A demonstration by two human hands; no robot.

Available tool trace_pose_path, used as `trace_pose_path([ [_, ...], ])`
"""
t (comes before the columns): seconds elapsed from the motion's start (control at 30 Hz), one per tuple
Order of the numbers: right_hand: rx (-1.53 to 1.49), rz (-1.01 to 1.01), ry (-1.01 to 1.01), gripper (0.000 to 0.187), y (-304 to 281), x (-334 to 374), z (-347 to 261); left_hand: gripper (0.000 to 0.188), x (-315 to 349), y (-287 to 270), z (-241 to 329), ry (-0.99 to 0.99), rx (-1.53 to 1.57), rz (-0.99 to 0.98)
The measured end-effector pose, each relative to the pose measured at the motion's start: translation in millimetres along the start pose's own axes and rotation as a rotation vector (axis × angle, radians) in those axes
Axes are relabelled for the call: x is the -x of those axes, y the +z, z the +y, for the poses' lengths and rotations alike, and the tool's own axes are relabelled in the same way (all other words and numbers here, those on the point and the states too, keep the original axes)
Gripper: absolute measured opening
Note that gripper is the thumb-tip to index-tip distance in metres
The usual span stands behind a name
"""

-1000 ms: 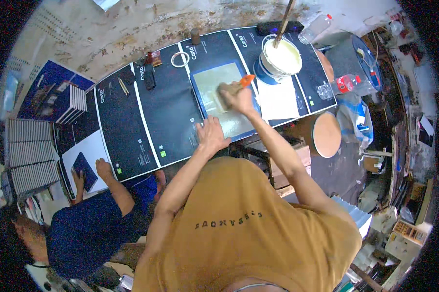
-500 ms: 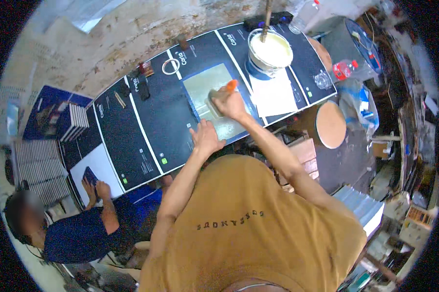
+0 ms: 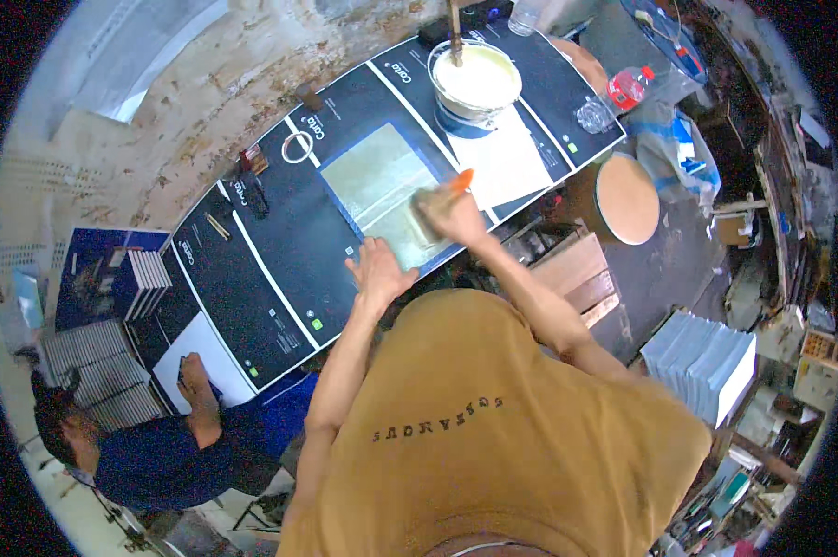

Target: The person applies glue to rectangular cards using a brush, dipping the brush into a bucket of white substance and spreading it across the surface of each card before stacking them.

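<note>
A blue-edged sheet (image 3: 365, 172) with a pale, wet-looking coating lies on the black table covering. My right hand (image 3: 458, 219) is closed round a wide brush (image 3: 464, 179) whose orange handle end sticks up past the thumb. The bristles rest on the near right part of the sheet, where whitish streaks show. At the sheet's near left corner my left hand (image 3: 382, 273) lies with its fingers apart, touching the edge. Beyond the brush stands a bucket (image 3: 477, 82) of creamy white paste with a stick upright in it, on white paper (image 3: 507, 172).
A tape ring (image 3: 297, 147) lies left of the sheet. Plastic bottles (image 3: 628, 88) stand at the right end. On the left a co-worker's hand (image 3: 194, 374) works over a white sheet, near stacked books (image 3: 145, 283). A round board (image 3: 627, 199) sits beyond the table's near edge.
My right hand has drawn the brush across the sheet toward its near right edge. My left hand stays at the near corner. The whole view has shifted slightly.
</note>
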State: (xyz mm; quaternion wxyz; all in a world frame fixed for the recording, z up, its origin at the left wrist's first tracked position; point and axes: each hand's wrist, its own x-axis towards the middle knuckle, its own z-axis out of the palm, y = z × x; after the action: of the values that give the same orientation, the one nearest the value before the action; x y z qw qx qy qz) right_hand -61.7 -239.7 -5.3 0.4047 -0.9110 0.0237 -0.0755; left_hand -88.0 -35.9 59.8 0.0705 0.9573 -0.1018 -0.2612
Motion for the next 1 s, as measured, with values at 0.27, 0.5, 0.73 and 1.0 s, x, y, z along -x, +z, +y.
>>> trace_pose_path([
  [0.27, 0.019, 0.468, 0.196, 0.038, -192.9, 8.5, 91.6, 0.088, 4.8, -2.3, 5.9, -0.051, 0.008, 0.028],
  [0.5, -0.292, 0.452, 0.074, 0.038, -149.7, -74.7, 38.3, 0.07, 2.0, 6.5, 26.6, 0.136, 0.08, 0.193],
  [0.73, -0.102, -0.516, -0.519, 0.04, -17.3, -148.3, -15.1, 0.057, -7.0, 26.0, 60.1, 0.093, -0.008, 0.126],
  [1.0, 0.099, -0.082, -0.76, 0.034, 8.2, -303.2, -14.3, 0.054, -2.3, 23.8, 75.5, -0.058, 0.132, 0.132],
])
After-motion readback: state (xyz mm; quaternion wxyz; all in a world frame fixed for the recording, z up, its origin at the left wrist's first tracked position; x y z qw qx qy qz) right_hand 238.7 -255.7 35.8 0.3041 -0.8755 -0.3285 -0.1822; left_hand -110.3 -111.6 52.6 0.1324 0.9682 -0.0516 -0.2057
